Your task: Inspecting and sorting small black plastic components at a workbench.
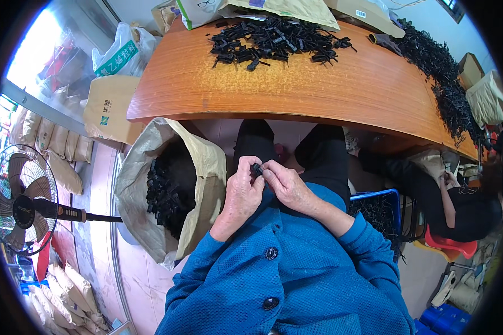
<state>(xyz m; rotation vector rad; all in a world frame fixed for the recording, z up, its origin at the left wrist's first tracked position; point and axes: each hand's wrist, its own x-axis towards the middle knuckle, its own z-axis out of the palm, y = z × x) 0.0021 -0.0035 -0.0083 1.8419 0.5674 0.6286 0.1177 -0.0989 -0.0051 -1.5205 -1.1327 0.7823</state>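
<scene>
While L hand [242,191] pinches blk part [256,170] | R hand [289,186] grips R side

Orange-brown wood-grain table [179,84] beyond grip; pedestal fan [24,212] far left; pale pinkish tiled floor [142,279] below; bright glazing [32,47] ahead-left.

Translucent plastic bag [117,59], upper left: green band, large white Chinese characters. Brown kraft package [112,111] below it: dark Chinese characters, smaller line under them, blue-green square logo. Fan hub [23,212]: light lettering, small, blurred. Cardboard carton [369,17], far side of desk: white barcode label, digits too small. White bag [204,10], green edge: eyeglasses line drawing.
</scene>
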